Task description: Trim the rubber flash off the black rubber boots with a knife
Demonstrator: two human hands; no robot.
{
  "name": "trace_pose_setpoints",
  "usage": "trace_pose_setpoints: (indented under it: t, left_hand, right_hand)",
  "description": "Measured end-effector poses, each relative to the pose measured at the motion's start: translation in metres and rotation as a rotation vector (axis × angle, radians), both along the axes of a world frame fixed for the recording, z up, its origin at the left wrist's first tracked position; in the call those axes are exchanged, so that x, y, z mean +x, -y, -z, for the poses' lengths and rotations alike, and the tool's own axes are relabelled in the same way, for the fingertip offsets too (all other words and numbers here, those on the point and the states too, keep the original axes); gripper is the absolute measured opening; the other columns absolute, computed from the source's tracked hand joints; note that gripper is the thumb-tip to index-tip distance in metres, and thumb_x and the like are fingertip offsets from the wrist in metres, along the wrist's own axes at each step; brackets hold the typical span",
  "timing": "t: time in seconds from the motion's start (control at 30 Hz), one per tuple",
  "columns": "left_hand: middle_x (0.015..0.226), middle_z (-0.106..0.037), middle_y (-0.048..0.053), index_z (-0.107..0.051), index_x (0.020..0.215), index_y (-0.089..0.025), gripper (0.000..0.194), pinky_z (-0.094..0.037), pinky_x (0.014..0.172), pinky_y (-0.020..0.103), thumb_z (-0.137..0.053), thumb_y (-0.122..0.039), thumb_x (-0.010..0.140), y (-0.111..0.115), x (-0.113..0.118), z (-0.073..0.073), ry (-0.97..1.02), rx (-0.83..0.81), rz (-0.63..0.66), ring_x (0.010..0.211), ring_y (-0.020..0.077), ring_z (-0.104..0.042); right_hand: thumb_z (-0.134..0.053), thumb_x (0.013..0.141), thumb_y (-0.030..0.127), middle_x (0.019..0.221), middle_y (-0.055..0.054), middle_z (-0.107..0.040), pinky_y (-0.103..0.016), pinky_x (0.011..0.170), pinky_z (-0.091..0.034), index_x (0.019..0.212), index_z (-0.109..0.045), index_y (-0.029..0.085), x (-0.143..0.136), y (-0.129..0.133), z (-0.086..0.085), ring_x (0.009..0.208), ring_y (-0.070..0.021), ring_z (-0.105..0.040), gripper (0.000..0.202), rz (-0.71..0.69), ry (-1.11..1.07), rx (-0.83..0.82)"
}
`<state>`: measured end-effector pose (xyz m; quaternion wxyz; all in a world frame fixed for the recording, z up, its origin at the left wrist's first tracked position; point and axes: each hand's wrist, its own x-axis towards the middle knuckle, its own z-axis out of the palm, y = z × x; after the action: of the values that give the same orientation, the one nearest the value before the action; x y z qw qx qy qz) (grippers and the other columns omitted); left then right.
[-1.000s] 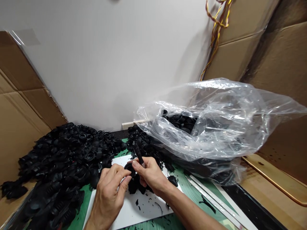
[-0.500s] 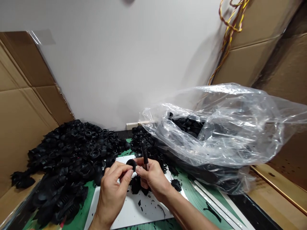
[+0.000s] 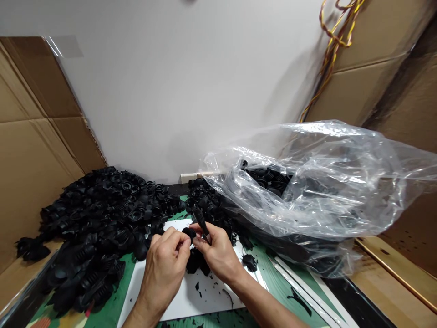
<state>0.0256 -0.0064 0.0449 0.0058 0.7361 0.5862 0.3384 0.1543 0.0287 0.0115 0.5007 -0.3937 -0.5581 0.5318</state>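
A small black ring-shaped part (image 3: pixel 189 233) is pinched between my two hands above a white board (image 3: pixel 182 298). My left hand (image 3: pixel 167 257) grips its left side with the fingers closed. On the other side, my right hand (image 3: pixel 216 250) holds the part with thumb and fingertips. A dark pen-like tool (image 3: pixel 200 219) also sits in my right hand, tilted up and to the left. Black scraps (image 3: pixel 198 262) lie on the board beneath the hands.
A big pile of black rubber parts (image 3: pixel 112 205) spreads over the left side. At the right, a clear plastic bag (image 3: pixel 327 182) holds more of them. Metal strips (image 3: pixel 303 291) lie on the green mat (image 3: pixel 273 282). Cardboard (image 3: pixel 30 150) stands at both sides.
My left hand has turned, its knuckles now more upward. The ring has turned and shows less of its opening. The tool in my right hand leans further left.
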Motion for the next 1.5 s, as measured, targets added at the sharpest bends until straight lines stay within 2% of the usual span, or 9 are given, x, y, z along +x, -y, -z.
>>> trace_pose_setpoints:
  t: [0.27, 0.5, 0.67, 0.8, 1.0, 1.17, 1.23, 1.37, 1.5]
  left_hand:
    - [0.065, -0.062, 0.000, -0.057, 0.061, -0.022, 0.021, -0.040, 0.055, 0.028, -0.046, -0.014, 0.076, -0.003, 0.002, -0.007, -0.050, -0.048, 0.026, 0.056, 0.0161, -0.052]
    - [0.062, -0.056, -0.002, -0.048, 0.061, -0.022, 0.018, -0.037, 0.055, 0.028, -0.045, -0.011, 0.075, -0.007, 0.005, 0.009, -0.030, 0.127, 0.006, 0.056, 0.0148, -0.049]
    - [0.065, -0.053, -0.001, -0.047, 0.066, -0.022, 0.019, -0.039, 0.061, 0.029, -0.043, -0.009, 0.080, -0.008, 0.005, 0.015, -0.041, 0.175, 0.089, 0.063, 0.0160, -0.050]
    - [0.066, -0.053, -0.001, -0.047, 0.066, -0.022, 0.020, -0.039, 0.062, 0.029, -0.043, -0.010, 0.081, -0.008, 0.005, 0.017, -0.019, 0.204, 0.134, 0.066, 0.0164, -0.051]
    - [0.060, -0.048, -0.003, -0.044, 0.062, -0.022, 0.020, -0.036, 0.057, 0.028, -0.046, -0.009, 0.077, -0.008, 0.007, 0.020, 0.086, 0.231, -0.009, 0.055, 0.0138, -0.046]
    - [0.057, -0.046, -0.003, -0.048, 0.060, -0.022, 0.018, -0.034, 0.049, 0.026, -0.047, -0.023, 0.077, -0.013, -0.012, 0.011, 0.403, 0.134, -0.138, 0.052, 0.0137, -0.042]
    - [0.055, -0.042, -0.004, -0.047, 0.057, -0.022, 0.020, -0.032, 0.048, 0.026, -0.048, -0.027, 0.077, -0.012, -0.022, 0.006, 0.558, -0.026, -0.041, 0.051, 0.0136, -0.039]
    - [0.052, -0.039, -0.001, -0.040, 0.050, -0.021, 0.028, -0.031, 0.050, 0.029, -0.044, -0.029, 0.077, -0.007, -0.034, -0.002, 0.778, -0.322, 0.410, 0.053, 0.0147, -0.038]
    - [0.053, -0.041, -0.001, -0.045, 0.049, -0.019, 0.030, -0.031, 0.051, 0.028, -0.054, -0.029, 0.076, -0.002, -0.036, -0.005, 0.754, -0.370, 0.585, 0.053, 0.0138, -0.038]
  right_hand:
    - [-0.050, 0.072, 0.013, 0.067, 0.000, -0.052, -0.025, 0.059, -0.038, 0.071, -0.064, 0.017, 0.007, 0.002, -0.003, 0.063, -0.0138, -0.046, 0.014, 0.019, 0.213, 0.208]
    - [-0.066, 0.069, 0.040, 0.064, 0.001, -0.053, -0.022, 0.049, -0.037, 0.088, -0.067, 0.014, 0.002, -0.001, 0.000, 0.056, -0.0120, -0.046, 0.032, -0.071, -0.044, -0.018]
    - [-0.059, 0.070, 0.064, 0.050, 0.009, -0.038, -0.018, 0.033, -0.022, 0.105, -0.058, 0.014, 0.004, -0.002, -0.001, 0.036, -0.0044, -0.025, 0.061, -0.190, -0.155, -0.139]
    - [-0.056, 0.069, 0.069, 0.048, 0.009, -0.033, -0.018, 0.033, -0.020, 0.101, -0.062, 0.015, 0.004, -0.003, -0.001, 0.035, -0.0031, -0.019, 0.064, -0.297, -0.159, -0.132]
    - [-0.063, 0.069, 0.063, 0.049, 0.008, -0.033, -0.019, 0.037, -0.020, 0.090, -0.066, 0.015, -0.004, -0.002, 0.005, 0.039, -0.0043, -0.024, 0.052, -0.165, -0.259, -0.081]
    - [-0.066, 0.069, 0.058, 0.047, 0.011, -0.028, -0.019, 0.036, -0.017, 0.097, -0.064, 0.013, -0.001, -0.005, 0.007, 0.037, -0.0025, -0.019, 0.052, -0.213, -0.431, -0.120]
    - [-0.066, 0.070, 0.058, 0.048, 0.011, -0.028, -0.018, 0.036, -0.018, 0.102, -0.063, 0.014, 0.001, -0.007, 0.007, 0.037, -0.0020, -0.017, 0.055, -0.291, -0.509, -0.146]
    - [-0.066, 0.070, 0.058, 0.054, 0.009, -0.036, -0.017, 0.035, -0.020, 0.103, -0.063, 0.017, 0.004, -0.011, 0.008, 0.037, -0.0004, -0.017, 0.053, -0.396, -0.634, -0.191]
    - [-0.067, 0.070, 0.057, 0.050, 0.011, -0.030, -0.016, 0.034, -0.020, 0.101, -0.065, 0.017, 0.005, -0.012, 0.007, 0.036, -0.0007, -0.016, 0.051, -0.461, -0.674, -0.208]
